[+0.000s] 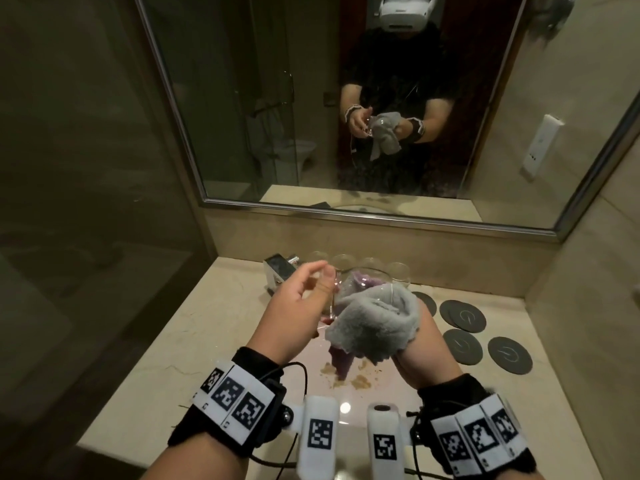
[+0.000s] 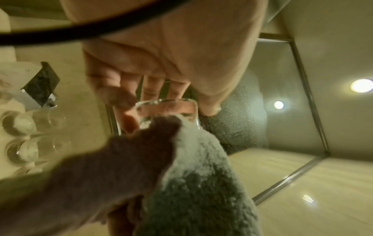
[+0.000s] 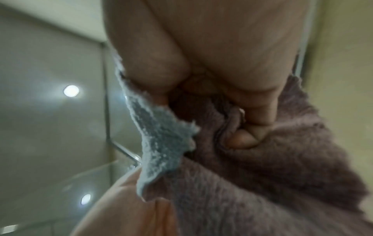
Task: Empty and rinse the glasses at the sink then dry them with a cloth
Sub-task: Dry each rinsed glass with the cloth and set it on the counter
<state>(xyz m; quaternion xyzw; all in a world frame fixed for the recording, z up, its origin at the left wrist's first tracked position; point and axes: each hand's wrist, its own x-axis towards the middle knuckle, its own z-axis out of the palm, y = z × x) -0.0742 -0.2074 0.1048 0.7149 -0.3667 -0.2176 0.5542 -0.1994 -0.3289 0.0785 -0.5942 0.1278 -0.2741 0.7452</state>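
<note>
Over the sink (image 1: 391, 386), my left hand (image 1: 323, 287) grips a clear glass (image 1: 348, 284) by its base. In the left wrist view the fingers (image 2: 153, 89) and thumb curl around that thick base (image 2: 167, 104). My right hand (image 1: 427, 344) holds a fluffy grey and purple cloth (image 1: 375, 323) that is pushed into the glass's mouth. The right wrist view shows my right hand (image 3: 248, 126) with fingers curled into the cloth (image 3: 272, 175). Most of the glass is hidden by the cloth.
Several more clear glasses (image 1: 398, 271) stand in a row at the back of the counter, beside a chrome tap (image 1: 280, 271). Round dark coasters (image 1: 462, 315) lie on the right. The basin shows brownish residue (image 1: 360, 381). A mirror (image 1: 242, 98) hangs behind.
</note>
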